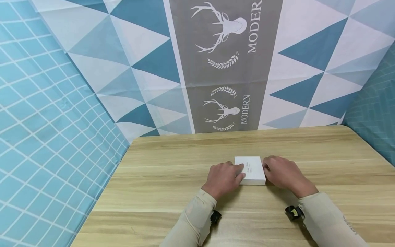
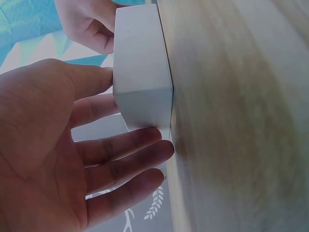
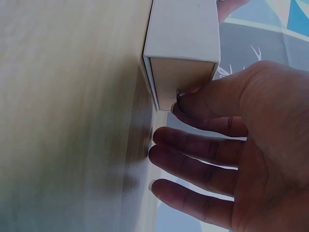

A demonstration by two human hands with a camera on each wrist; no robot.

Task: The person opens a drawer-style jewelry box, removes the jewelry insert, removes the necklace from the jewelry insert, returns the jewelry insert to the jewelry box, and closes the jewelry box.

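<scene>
A flat white box (image 1: 251, 173) with small printed lettering lies on the wooden table between both hands. My left hand (image 1: 223, 177) is at its left end. The thumb and index finger rest on the top, while the other fingers (image 2: 130, 150) extend along the end face, fairly straight. At the right end, my right hand (image 1: 282, 173) pinches a small dark tab (image 3: 178, 94) between thumb and index finger. That end shows a tan panel (image 3: 169, 75) inside the white outer shell. The right hand's other fingers are loosely bent below, apart from the box.
The wooden table (image 1: 172, 202) stretches around the box. Behind it hangs a triangle-patterned cloth (image 1: 148, 85) with a grey printed strip. A blue grid-patterned cloth (image 1: 55, 113) lines the left side, and a teal cloth (image 1: 373, 106) the right.
</scene>
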